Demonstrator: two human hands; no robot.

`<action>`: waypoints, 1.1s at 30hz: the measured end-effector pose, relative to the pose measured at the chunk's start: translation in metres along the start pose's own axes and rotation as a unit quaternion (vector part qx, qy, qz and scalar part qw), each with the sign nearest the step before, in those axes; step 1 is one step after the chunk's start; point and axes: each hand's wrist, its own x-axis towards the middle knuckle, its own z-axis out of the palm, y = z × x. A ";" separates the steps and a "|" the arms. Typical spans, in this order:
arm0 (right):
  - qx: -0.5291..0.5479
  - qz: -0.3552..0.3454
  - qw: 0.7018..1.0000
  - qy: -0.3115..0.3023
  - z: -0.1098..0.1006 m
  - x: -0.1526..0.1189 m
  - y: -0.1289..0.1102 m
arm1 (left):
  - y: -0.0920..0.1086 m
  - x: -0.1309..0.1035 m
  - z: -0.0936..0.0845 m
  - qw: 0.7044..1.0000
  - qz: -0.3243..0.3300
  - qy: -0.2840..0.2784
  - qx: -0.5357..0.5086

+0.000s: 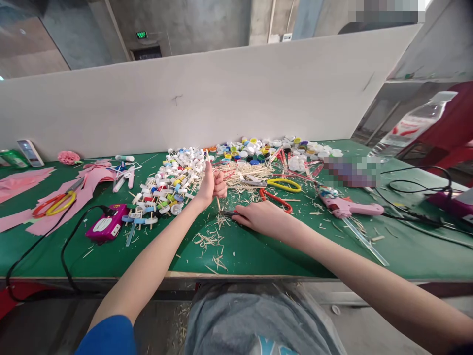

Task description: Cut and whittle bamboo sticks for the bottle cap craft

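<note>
Near the middle of the green table, my left hand (212, 186) is closed round a thin wooden stick (218, 203), held upright with its lower end pointing down at the tabletop. Just right of it, my right hand (254, 216) grips a small dark cutting tool (227, 213), whose tip is at the stick's lower end. Short wood pieces (209, 240) lie scattered below. Behind my hands is a heap of thin sticks (236, 176), with scissors with red and yellow handles (284, 185) lying on it.
Bottle caps with sticks (170, 182) are piled left, and loose caps (254, 147) lie along the white partition (221, 98). A pink glue gun (351, 208) and water bottle (414, 125) are right. Left are a purple box (107, 224), cables, pink paper (92, 182) and other scissors (55, 204).
</note>
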 end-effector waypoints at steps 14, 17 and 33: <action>0.130 -0.024 0.991 -0.035 -0.001 0.001 0.014 | 0.001 -0.001 0.001 1.000 -0.003 0.019 -0.003; 0.130 0.000 0.992 0.005 0.002 0.002 0.017 | 0.001 0.000 0.000 1.000 0.006 0.012 0.019; 0.013 0.028 0.999 -0.010 -0.003 0.007 -0.009 | -0.003 -0.002 0.003 0.992 0.066 0.061 0.093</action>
